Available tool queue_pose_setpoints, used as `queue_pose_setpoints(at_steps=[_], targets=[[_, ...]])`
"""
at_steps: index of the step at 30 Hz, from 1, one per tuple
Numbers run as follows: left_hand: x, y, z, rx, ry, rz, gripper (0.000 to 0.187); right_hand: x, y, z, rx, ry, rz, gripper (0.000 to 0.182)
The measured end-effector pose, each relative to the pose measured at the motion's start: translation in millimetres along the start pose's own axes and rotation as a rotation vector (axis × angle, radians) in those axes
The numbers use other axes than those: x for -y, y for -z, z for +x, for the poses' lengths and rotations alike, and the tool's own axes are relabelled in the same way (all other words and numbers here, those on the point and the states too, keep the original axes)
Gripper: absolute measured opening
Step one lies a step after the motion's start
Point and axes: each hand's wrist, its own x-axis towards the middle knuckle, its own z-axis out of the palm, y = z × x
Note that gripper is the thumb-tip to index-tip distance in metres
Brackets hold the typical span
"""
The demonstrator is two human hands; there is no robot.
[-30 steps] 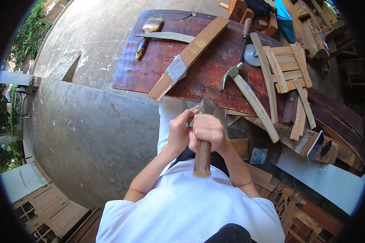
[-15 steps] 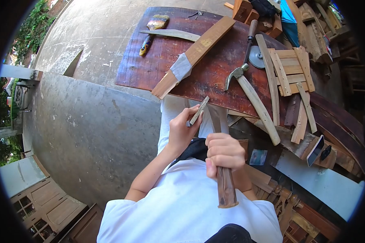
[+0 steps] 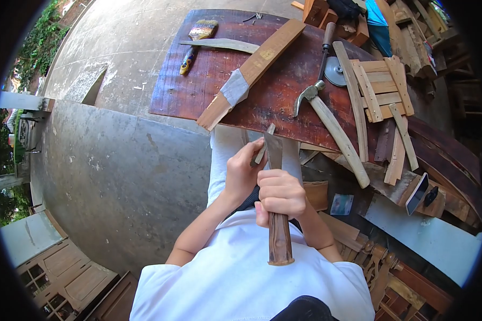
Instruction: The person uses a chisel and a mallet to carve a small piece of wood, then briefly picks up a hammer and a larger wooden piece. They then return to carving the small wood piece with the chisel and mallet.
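My left hand (image 3: pixel 242 171) pinches a small, thin piece of wood (image 3: pixel 261 153) between thumb and fingers, over my lap by the table's front edge. My right hand (image 3: pixel 281 195) is wrapped round the thick brown wooden handle of a broad-bladed cutting tool (image 3: pixel 280 241). Its grey metal blade points away from me and overlaps the wood piece in this view, hiding part of it. Beyond both hands, a claw hammer (image 3: pixel 334 131) with a pale wooden handle lies on the dark red wooden table (image 3: pixel 284 88).
A long plank (image 3: pixel 270 53) with a grey patch lies across the table, near a paintbrush (image 3: pixel 201 35) and a curved wood strip (image 3: pixel 225 45). To the right are a grey disc (image 3: pixel 335 72), a slatted wooden piece (image 3: pixel 383 88) and loose strips. A phone (image 3: pixel 416 193) stands at the lower right.
My right hand has moved left and slightly up with the bladed tool, bringing the blade across the wood piece. My left hand has turned the wood slightly and stays near the same spot.
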Motion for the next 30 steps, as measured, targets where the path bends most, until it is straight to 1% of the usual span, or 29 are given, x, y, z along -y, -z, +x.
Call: queue_pose_setpoints(at_steps=[3, 5, 7, 11, 12, 16, 17, 19, 20, 22, 26, 28, 30], targets=[[-1, 3, 6, 0.002, -0.024, 0.014, 0.026, -6, -2, 3, -0.051, 0.002, -0.006, 0.021], [-1, 4, 7, 0.004, -0.036, 0.014, 0.028, -3, -3, 4, -0.047, 0.013, 0.000, 0.022], [1, 4, 4, 0.029, 0.016, -0.014, 0.030, -4, -5, 5, -0.044, 0.021, 0.011, 0.022], [-2, 8, 7, 0.041, 0.043, -0.049, 0.031, -9, -8, 4, -0.014, 0.005, -0.042, 0.024], [-3, 8, 8, 0.046, 0.033, -0.061, 0.032, -9, -9, 5, -0.017, -0.008, -0.066, 0.026], [-17, 13, 10, 0.039, -0.027, -0.037, 0.035, 2, -6, 13, -0.039, 0.031, -0.044, 0.025], [-15, 14, 11, 0.042, -0.026, -0.036, 0.035, 4, -4, 16, -0.035, 0.028, -0.023, 0.021], [-9, 15, 12, 0.123, -0.045, 0.024, 0.038, -4, -4, 12, -0.067, -0.008, -0.039, 0.021], [-5, 14, 12, 0.126, -0.049, 0.023, 0.038, -8, -4, 11, -0.096, -0.042, -0.053, 0.021], [2, 12, 14, 0.134, -0.111, 0.004, 0.037, -9, -4, 10, -0.101, -0.034, -0.064, 0.020], [3, 10, 8, 0.109, -0.124, 0.010, 0.037, -1, -1, 10, -0.083, -0.029, -0.024, 0.019], [8, 10, 11, 0.138, -0.082, 0.015, 0.037, -11, -6, 7, -0.166, -0.028, -0.044, 0.024], [7, 13, 11, 0.159, -0.090, 0.000, 0.038, -10, -5, 8, -0.135, -0.025, -0.060, 0.023]])
